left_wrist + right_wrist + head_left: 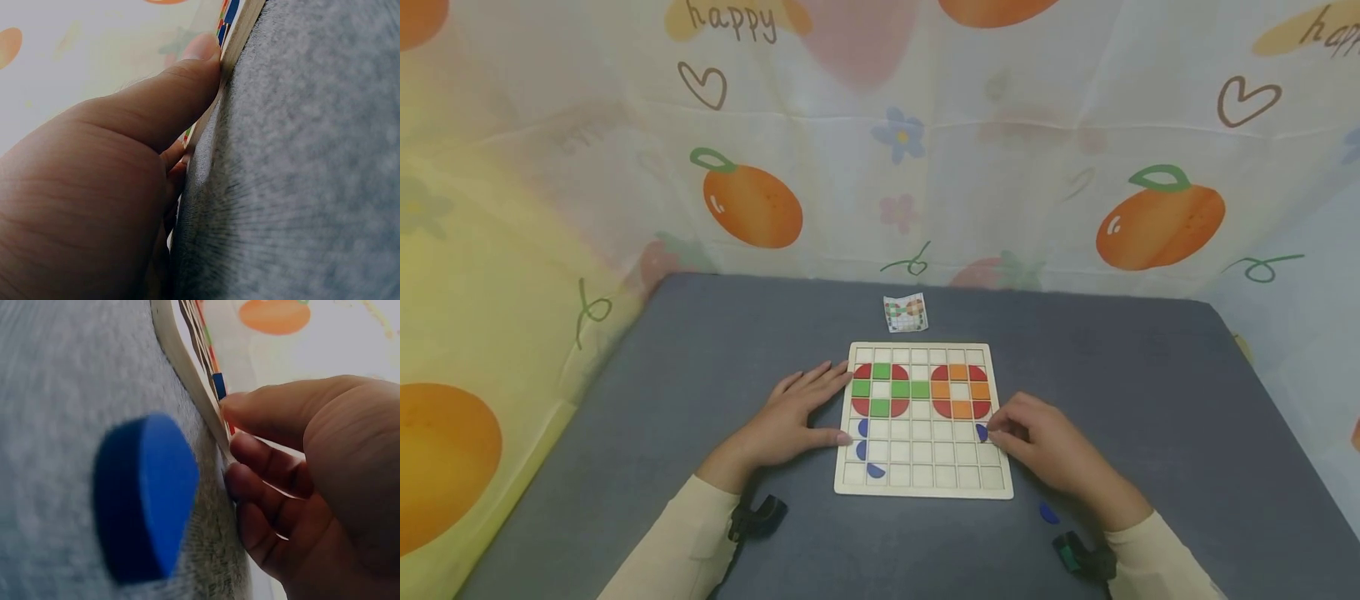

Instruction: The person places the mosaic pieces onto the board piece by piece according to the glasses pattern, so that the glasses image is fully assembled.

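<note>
A pale wooden grid board point(925, 477) lies on the table with red, green and orange pieces in its upper rows. Along its left side, my left hand point(790, 421) rests with fingers spread; the thumb point(203, 53) touches the board's edge in the left wrist view. At the opposite side, my right hand point(1048, 442) has curled fingers, with thumb and forefinger pinching a blue half-round piece point(981, 432) over a right-column square. In the right wrist view that blue piece point(219, 385) shows at the thumb tip. Several more blue pieces point(876, 471) sit in the left column.
A loose blue half-round piece point(1048, 513) lies on the grey table point(880, 550) below the right hand. Behind the board is a small printed pattern card point(906, 313). A fruit-patterned cloth point(1000, 150) hangs along the table's back edge.
</note>
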A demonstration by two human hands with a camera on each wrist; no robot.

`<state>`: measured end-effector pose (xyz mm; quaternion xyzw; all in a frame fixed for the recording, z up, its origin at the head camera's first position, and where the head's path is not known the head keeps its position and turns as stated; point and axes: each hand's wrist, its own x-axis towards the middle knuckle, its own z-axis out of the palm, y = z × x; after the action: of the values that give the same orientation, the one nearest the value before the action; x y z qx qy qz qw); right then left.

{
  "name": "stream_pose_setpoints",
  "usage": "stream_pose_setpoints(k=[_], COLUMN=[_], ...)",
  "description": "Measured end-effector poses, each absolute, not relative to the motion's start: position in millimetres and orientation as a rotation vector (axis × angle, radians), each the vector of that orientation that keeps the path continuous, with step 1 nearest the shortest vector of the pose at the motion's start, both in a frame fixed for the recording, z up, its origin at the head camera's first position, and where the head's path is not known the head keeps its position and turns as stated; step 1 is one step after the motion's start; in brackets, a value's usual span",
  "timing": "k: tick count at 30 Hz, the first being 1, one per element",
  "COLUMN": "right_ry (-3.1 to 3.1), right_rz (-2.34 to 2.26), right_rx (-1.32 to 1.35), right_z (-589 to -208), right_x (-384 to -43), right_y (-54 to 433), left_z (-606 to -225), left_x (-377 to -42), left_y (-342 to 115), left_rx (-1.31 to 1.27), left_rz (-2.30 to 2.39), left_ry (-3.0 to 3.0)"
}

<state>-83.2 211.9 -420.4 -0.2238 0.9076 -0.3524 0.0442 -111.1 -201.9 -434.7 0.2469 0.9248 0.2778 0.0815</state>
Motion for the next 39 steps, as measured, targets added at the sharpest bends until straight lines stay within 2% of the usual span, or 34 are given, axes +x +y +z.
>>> stream_pose_setpoints(k=[39], right_ry=[2.822], right_rz=[-1.046], right_rx=[-0.597], right_z=[-421.7], right_x=[-79.6], right_y=[203.7], left_z=[-435.5], left_x=[-111.0], left_y=[-202.1], left_rx=[0.728], left_rz=[0.858], left_ry=[2.756])
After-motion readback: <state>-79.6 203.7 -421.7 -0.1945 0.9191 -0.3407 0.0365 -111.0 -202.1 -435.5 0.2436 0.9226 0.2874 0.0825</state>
